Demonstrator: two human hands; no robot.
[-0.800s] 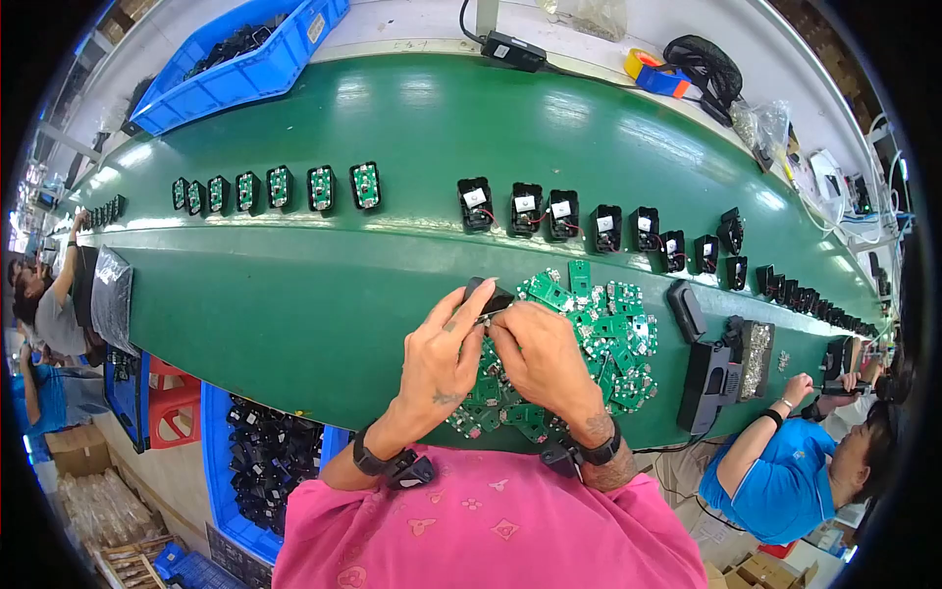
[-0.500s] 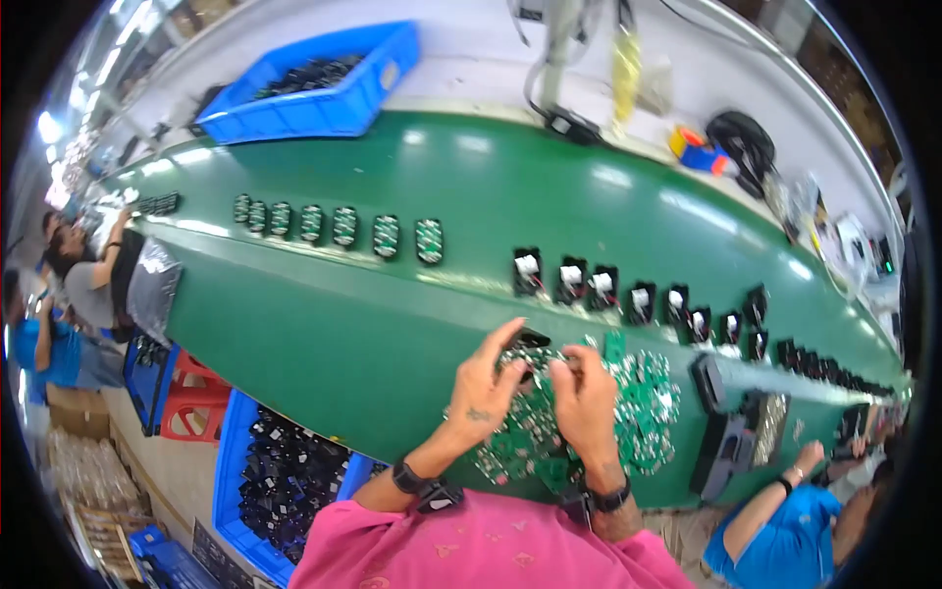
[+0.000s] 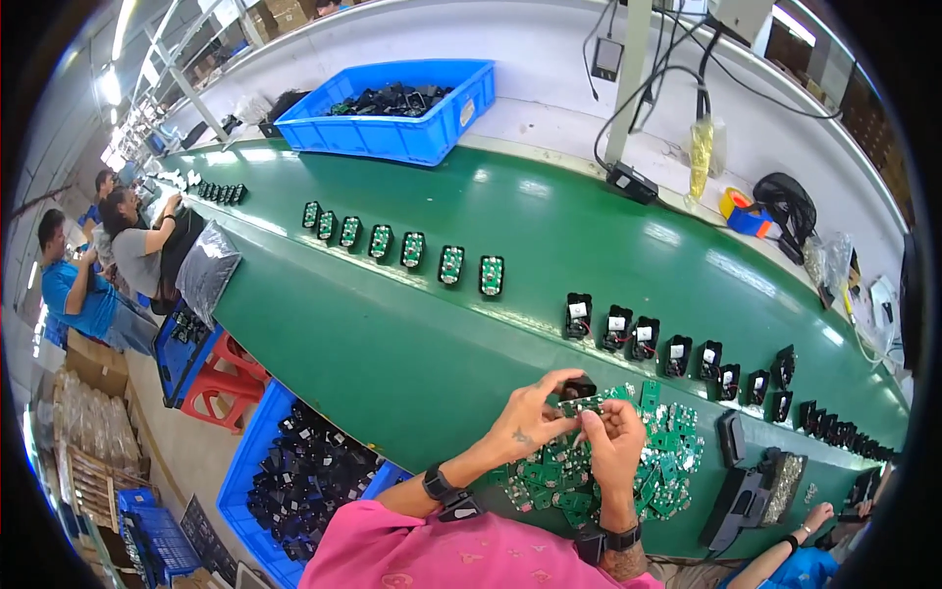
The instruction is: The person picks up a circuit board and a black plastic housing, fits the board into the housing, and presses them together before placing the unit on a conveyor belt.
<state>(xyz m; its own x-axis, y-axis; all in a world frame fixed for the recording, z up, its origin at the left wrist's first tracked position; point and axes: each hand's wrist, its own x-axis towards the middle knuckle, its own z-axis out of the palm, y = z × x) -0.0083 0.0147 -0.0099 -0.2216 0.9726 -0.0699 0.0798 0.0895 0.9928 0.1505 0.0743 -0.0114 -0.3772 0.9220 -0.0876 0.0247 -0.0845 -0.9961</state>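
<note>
Over a loose pile of green circuit boards (image 3: 672, 461), my two hands meet. My left hand (image 3: 525, 427) is closed around a small black plastic housing (image 3: 577, 387), thumb and forefinger at its sides. A green circuit board (image 3: 587, 403) lies at the housing's near side, between my hands. My right hand (image 3: 615, 444) pinches at this board's right part with thumb and forefinger. The fingers partly cover the board, so I cannot tell whether it sits inside the housing.
Black housings with white parts (image 3: 645, 337) stand in a row at right; housings with green boards (image 3: 451, 265) continue left. A blue crate (image 3: 383, 139) stands behind, another blue bin (image 3: 231, 491) below left. A black device (image 3: 731, 506) lies right; co-workers sit at both ends.
The view has shifted, so the bench appears lower and further right. My right-hand fingers have closed in on the board beside the housing; the left hand still holds the housing.
</note>
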